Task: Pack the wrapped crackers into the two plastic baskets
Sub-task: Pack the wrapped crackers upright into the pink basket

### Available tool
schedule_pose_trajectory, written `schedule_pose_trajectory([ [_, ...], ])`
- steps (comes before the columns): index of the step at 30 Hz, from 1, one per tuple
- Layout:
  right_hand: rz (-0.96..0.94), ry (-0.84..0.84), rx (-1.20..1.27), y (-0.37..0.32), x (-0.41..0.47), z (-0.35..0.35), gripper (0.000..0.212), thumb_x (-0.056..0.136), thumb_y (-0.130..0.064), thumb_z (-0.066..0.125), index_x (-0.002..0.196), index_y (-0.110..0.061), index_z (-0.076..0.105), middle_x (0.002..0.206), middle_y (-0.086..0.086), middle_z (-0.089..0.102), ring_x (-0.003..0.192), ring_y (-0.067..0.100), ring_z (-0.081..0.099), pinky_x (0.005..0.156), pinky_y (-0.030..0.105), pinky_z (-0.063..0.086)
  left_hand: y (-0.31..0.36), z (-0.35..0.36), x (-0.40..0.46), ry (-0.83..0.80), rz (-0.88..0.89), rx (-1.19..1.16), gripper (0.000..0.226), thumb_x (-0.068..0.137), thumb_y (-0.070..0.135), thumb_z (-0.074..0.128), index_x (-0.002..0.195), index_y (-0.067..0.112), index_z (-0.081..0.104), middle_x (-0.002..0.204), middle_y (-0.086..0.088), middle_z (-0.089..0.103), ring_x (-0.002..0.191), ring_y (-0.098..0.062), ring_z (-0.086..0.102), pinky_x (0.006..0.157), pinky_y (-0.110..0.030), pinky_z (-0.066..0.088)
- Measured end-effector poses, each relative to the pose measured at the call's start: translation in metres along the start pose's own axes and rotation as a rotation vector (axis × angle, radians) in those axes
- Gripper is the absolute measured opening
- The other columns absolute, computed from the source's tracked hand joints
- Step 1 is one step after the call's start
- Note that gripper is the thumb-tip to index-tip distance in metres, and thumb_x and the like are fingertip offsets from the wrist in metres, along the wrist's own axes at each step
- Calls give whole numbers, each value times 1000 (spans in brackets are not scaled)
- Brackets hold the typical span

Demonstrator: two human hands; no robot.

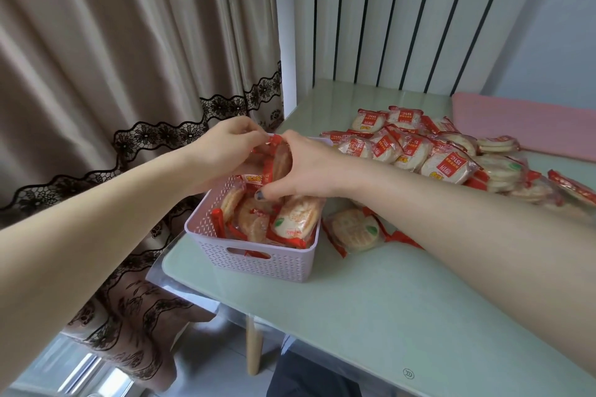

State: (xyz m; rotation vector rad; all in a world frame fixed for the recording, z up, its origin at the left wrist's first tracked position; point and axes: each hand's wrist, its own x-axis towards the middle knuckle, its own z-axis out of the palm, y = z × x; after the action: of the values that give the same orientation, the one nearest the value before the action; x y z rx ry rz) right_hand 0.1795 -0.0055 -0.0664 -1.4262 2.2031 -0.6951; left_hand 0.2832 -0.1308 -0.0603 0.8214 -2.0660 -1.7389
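Head view shows your left hand (225, 145) and right hand (306, 167) both pinching one wrapped cracker (277, 158) upright over the lilac basket (258, 261) at frame centre, already holding several packs. Loose cracker packs (429, 151) lie heaped on the desk (387, 300), centre right.

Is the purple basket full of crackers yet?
Nearly full. Wrapped crackers stand packed up to the rim of the basket, and both hands hold one more packet above it.
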Motion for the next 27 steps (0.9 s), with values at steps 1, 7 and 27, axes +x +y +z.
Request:
schedule_pose_trajectory([
  [1, 2, 12, 7, 0, 0, 1, 75, 68, -46, 85, 126, -19, 44, 101, -8, 61, 94, 10, 61, 80, 32, 56, 1, -1, 0, -14, -10, -35, 6, 103, 7, 50, 102, 4, 55, 89, -14, 67, 64, -17, 71, 58, -27, 59],
  [7, 117, 22, 141, 12, 1, -11, 57, 70, -18, 76, 121, -17, 50, 105, 1, 67, 99, 15, 64, 88, 42, 56, -12, -19, 2, -124, 211, 968, 23, 89, 9, 56, 89, 29, 68, 93, 8, 71, 86, -11, 69, 84, -32, 56],
  [27, 255, -30, 519, 14, 15, -31, 34, 77, -3, 77, 104, -12, 59, 98, 10, 65, 87, 22, 67, 74, 36, 56, -17, 1, 2, -674, 12, 1093, 9, 86, 40, 69, 95, 41, 69, 98, 22, 63, 100, -3, 60, 100, -35, 49],
])
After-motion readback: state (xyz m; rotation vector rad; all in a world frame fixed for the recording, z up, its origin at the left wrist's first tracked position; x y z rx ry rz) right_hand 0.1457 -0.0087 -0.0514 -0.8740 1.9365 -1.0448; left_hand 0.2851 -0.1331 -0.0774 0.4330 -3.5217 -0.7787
